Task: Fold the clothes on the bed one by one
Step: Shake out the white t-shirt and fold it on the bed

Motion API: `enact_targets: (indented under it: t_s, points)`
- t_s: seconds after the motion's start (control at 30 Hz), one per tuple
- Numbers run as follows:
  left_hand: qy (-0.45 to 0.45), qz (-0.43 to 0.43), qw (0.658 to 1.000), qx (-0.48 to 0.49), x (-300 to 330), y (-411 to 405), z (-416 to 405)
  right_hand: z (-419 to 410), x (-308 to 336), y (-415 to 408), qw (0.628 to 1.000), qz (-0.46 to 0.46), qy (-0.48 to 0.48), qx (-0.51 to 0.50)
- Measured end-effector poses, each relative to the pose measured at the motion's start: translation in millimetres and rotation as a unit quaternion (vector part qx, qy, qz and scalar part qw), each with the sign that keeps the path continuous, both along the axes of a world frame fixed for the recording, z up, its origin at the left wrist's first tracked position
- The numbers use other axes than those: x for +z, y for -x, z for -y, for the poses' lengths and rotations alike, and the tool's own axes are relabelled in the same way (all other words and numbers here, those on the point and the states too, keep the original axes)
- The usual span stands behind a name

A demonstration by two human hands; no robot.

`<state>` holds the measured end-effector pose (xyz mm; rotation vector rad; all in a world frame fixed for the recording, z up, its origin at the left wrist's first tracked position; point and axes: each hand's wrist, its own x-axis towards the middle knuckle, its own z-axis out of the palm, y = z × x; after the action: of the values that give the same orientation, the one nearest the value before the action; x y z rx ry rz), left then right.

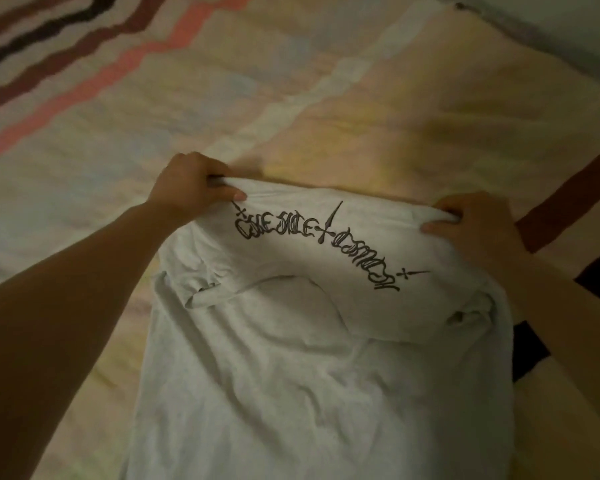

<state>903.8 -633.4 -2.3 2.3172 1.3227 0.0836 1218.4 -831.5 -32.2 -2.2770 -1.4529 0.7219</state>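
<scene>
A white T-shirt [291, 375] with curved black lettering lies lengthwise on the bed, running from the middle of the view down to the bottom edge. Its far end is lifted and doubled back toward me, so the print faces up. My left hand [191, 183] pinches the far left corner of that raised edge. My right hand [471, 220] grips the far right corner. Both sleeves are tucked in under the raised part. The rest of the shirt is wrinkled and flat.
The bed [326, 98] is covered by a pastel patchwork sheet with pink, brown and black stripes at the upper left and at the right. The bed's far edge and a pale wall [575, 26] show at the upper right.
</scene>
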Motion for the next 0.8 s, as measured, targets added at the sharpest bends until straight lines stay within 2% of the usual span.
enact_targets:
  t_s: [0.27, 0.47, 0.6, 0.8]
  points:
    - [0.041, 0.080, 0.996, 0.009, 48.8, 45.0, 56.6, 30.0, 56.1, 9.1, 0.989, 0.081, -0.094, 0.076]
    - [0.052, 0.123, 0.991, 0.020, 52.3, 90.5, 109.9, 68.9, 84.3, 33.2, 0.965, 0.126, -0.186, 0.135]
    - [0.056, 0.120, 0.991, 0.007, 44.0, 115.5, 143.5, 107.7, 74.4, 47.4, 0.956, 0.089, -0.204, 0.193]
    - [0.062, 0.090, 0.994, -0.012, 11.1, 159.0, 190.2, 184.4, 63.7, 102.5, 0.944, 0.122, -0.215, 0.220]
